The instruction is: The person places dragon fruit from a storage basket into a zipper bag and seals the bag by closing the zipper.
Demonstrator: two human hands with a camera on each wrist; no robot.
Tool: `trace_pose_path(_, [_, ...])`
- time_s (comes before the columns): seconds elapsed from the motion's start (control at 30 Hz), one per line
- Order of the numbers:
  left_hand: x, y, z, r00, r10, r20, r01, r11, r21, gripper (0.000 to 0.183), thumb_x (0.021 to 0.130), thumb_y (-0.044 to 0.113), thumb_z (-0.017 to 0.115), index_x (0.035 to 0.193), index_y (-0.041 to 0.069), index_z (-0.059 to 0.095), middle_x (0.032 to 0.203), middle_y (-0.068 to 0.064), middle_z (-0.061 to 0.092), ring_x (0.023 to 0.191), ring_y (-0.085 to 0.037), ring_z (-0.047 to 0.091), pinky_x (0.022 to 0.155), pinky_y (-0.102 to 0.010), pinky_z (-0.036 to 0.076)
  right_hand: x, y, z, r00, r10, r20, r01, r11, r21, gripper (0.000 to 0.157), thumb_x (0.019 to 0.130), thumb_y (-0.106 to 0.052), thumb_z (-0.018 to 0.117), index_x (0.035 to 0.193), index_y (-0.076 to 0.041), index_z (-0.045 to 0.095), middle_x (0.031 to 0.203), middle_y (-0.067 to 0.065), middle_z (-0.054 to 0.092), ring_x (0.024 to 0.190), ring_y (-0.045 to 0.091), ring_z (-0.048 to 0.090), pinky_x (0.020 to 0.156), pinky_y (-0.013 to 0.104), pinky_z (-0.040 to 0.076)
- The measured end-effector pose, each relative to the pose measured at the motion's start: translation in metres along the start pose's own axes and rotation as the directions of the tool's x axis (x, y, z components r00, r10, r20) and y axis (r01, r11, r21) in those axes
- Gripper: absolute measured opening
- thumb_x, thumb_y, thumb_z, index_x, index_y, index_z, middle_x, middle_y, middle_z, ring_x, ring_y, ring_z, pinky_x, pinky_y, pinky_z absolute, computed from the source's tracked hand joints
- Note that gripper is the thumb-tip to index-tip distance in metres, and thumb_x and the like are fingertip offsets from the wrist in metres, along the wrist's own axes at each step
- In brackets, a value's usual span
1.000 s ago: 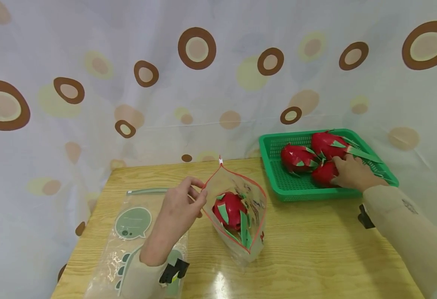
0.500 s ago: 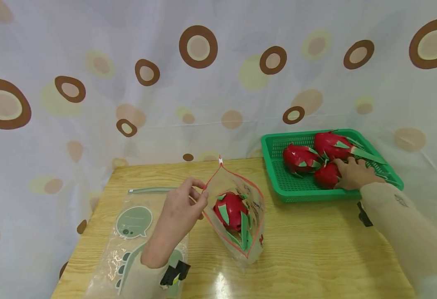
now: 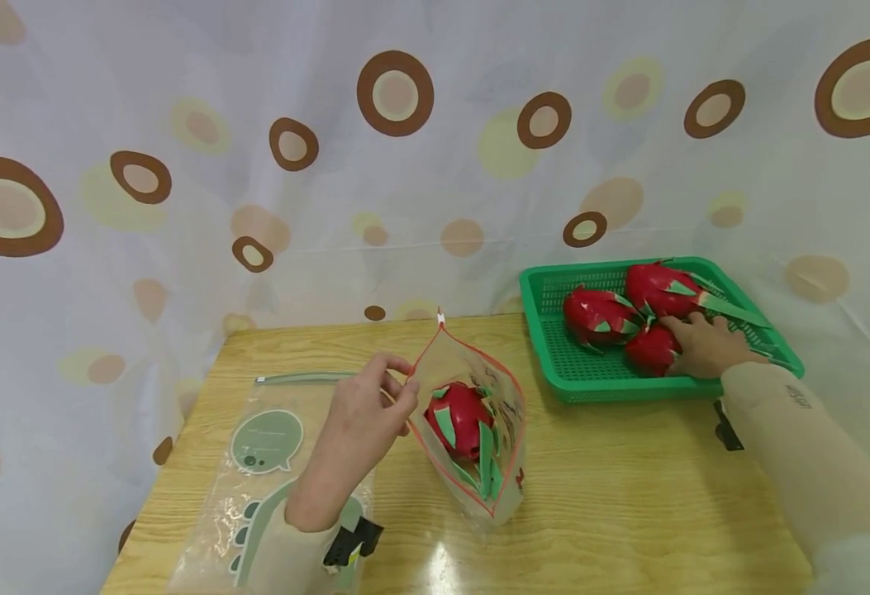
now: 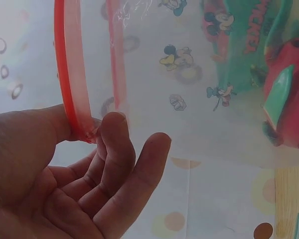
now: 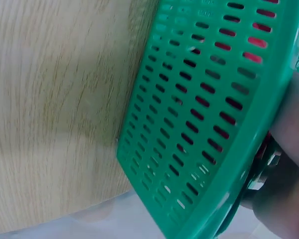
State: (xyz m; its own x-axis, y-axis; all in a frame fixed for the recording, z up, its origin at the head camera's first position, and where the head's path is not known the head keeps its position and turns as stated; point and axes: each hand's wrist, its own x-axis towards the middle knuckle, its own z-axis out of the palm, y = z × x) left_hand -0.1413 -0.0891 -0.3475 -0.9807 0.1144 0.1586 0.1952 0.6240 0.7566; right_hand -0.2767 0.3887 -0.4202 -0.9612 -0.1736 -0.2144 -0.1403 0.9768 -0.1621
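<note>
In the head view my left hand [image 3: 371, 405] pinches the red-edged rim of a clear zip bag [image 3: 515, 430] between thumb and finger. The bag stands with its mouth spread, and a red dragon fruit [image 3: 458, 413] with green scales sits inside. In the left wrist view the red zip strip [image 4: 70, 69] runs into the pinch, and cartoon prints show on the plastic. At the right, my right hand [image 3: 711, 345] grips a dragon fruit [image 3: 652, 349] in the green basket [image 3: 546, 351]. Two more dragon fruits, one at the left [image 3: 596, 316] and one behind [image 3: 661, 287], lie beside it.
A flat clear zip bag [image 3: 267, 442] with green dinosaur prints lies on the wooden table [image 3: 613, 496] under my left forearm. A spotted curtain [image 3: 435, 165] hangs behind the table. In the right wrist view the slotted basket wall [image 5: 189, 109] rises close by my hand.
The head view has shifted slightly. My right hand stays at the same dragon fruit in the basket, and my left hand keeps hold of the bag rim.
</note>
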Motion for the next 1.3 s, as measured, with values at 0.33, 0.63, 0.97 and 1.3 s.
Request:
trace_pose_path(0.33, [-0.001,-0.001,0.0,1.0,0.004,-0.009,-0.004,1.0,-0.011,0.018,0.095,0.019,0.063,0.112,0.012,0.06,0.072,0.003,0.064,0.052,-0.016,0.064,0.042,-0.026,0.043,0.0,0.0,-0.008,0.997,-0.067,-0.034,0.065,0.997,-0.042,0.089,0.075,-0.038,0.084,0.144,-0.002,0.04,0.135,0.04,0.041,0.11,0.063,0.039,0.071,0.071,0.049])
trace_pose_path(0.63, [-0.001,-0.002,0.0,1.0,0.013,-0.004,-0.014,1.0,-0.021,0.017,0.096,0.018,0.062,0.112,0.012,0.06,0.072,0.003,0.064,0.049,-0.006,0.06,0.043,-0.025,0.046,0.0,-0.008,-0.02,0.995,-0.083,-0.051,0.081,0.996,-0.037,0.091,0.071,-0.037,0.086,0.142,-0.004,0.041,0.13,0.037,0.047,0.109,0.059,0.042,0.07,0.061,0.053])
trace_pose_path(0.97, [-0.002,-0.003,0.0,1.0,0.019,-0.006,-0.019,0.999,-0.026,0.018,0.096,0.017,0.062,0.112,0.01,0.061,0.072,0.003,0.065,0.048,-0.006,0.06,0.042,-0.026,0.045,-0.004,-0.018,-0.028,0.987,-0.128,-0.095,0.121,0.99,-0.067,0.092,0.071,-0.043,0.085,0.141,-0.002,0.042,0.128,0.035,0.051,0.113,0.054,0.047,0.082,0.064,0.051])
trace_pose_path(1.3, [-0.003,-0.004,-0.001,1.0,0.026,-0.011,-0.027,0.999,-0.048,0.018,0.095,0.015,0.062,0.112,0.008,0.062,0.071,0.002,0.066,0.05,-0.013,0.063,0.042,-0.025,0.045,-0.014,-0.04,-0.036,0.973,-0.141,-0.183,0.131,0.989,-0.069,0.095,0.075,-0.05,0.081,0.145,-0.002,0.039,0.135,0.034,0.048,0.113,0.057,0.049,0.078,0.063,0.054])
